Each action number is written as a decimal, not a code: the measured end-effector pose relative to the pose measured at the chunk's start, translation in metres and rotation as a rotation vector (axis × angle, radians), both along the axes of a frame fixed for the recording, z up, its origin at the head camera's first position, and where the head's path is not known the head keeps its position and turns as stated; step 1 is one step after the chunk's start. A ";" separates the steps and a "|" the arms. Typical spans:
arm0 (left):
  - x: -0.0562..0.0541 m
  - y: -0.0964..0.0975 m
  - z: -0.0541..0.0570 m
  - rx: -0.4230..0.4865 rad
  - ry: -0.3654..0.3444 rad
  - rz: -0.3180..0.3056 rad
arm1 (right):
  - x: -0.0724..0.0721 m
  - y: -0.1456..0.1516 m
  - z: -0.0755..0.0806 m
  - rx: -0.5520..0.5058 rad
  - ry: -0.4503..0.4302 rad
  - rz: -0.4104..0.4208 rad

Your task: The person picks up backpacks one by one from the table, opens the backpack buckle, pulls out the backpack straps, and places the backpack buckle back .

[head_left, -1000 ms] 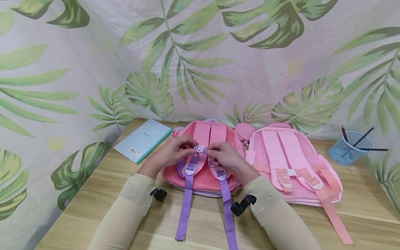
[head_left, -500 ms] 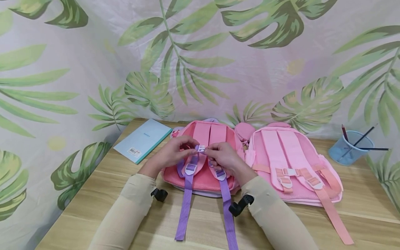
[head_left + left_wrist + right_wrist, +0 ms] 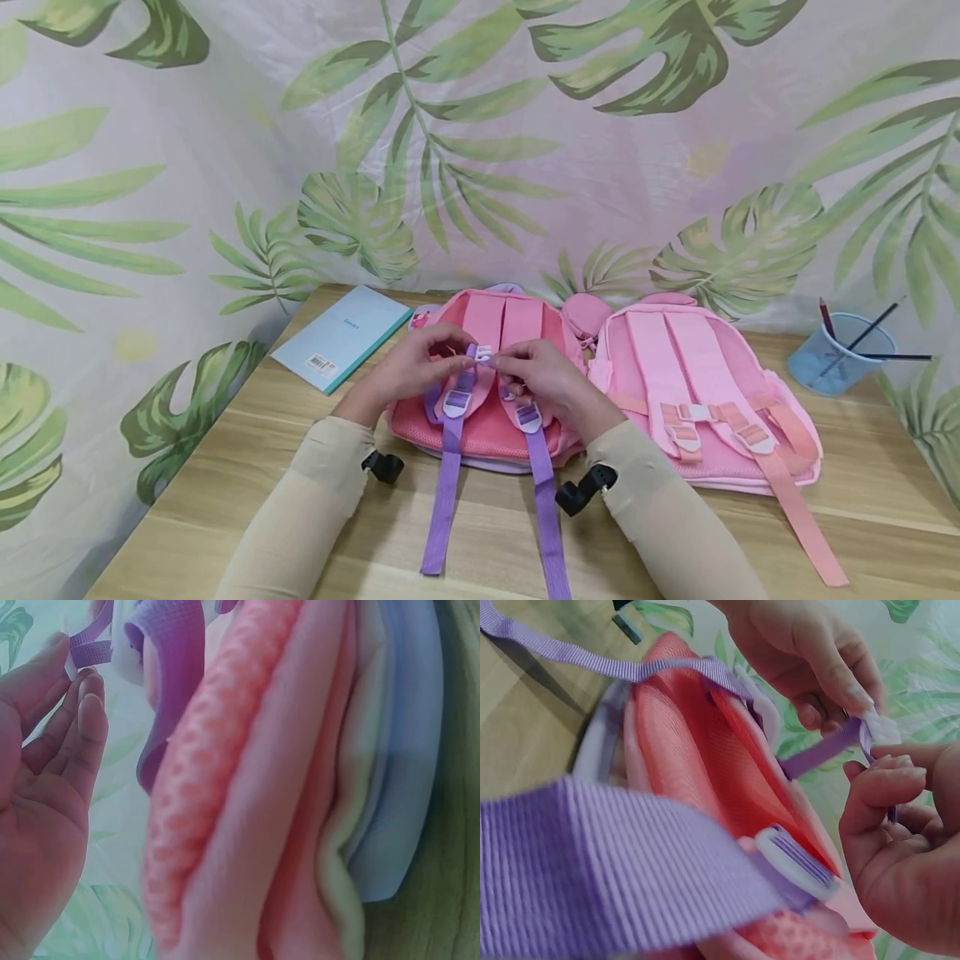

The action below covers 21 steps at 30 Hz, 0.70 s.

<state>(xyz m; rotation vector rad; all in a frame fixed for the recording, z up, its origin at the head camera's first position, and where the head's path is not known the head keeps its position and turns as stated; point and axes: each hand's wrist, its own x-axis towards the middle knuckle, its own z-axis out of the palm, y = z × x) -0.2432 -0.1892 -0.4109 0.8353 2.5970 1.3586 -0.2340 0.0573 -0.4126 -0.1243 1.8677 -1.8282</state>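
Observation:
A coral-pink backpack lies with its shoulder straps up in the head view. Over its middle, both hands hold a white chest-strap buckle on purple webbing. My left hand pinches the buckle's left end between thumb and fingers. From the other side, my right hand pinches the right end with thumb and index finger. In the right wrist view the buckle sits between both hands' fingertips, and whether its halves are locked cannot be made out. Two purple strap tails hang toward the front.
A lighter pink backpack with peach straps lies to the right, its white chest buckle fastened. At the back left is a light blue notebook. A blue mesh cup with pencils stands far right on the wooden table.
The white buckle has shifted and turned slightly between the fingertips. Both hands stay almost in place, with the right hand moving only a little.

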 end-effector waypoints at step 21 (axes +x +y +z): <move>-0.002 0.000 -0.003 0.010 -0.017 -0.003 | 0.001 -0.002 -0.001 -0.006 0.032 -0.018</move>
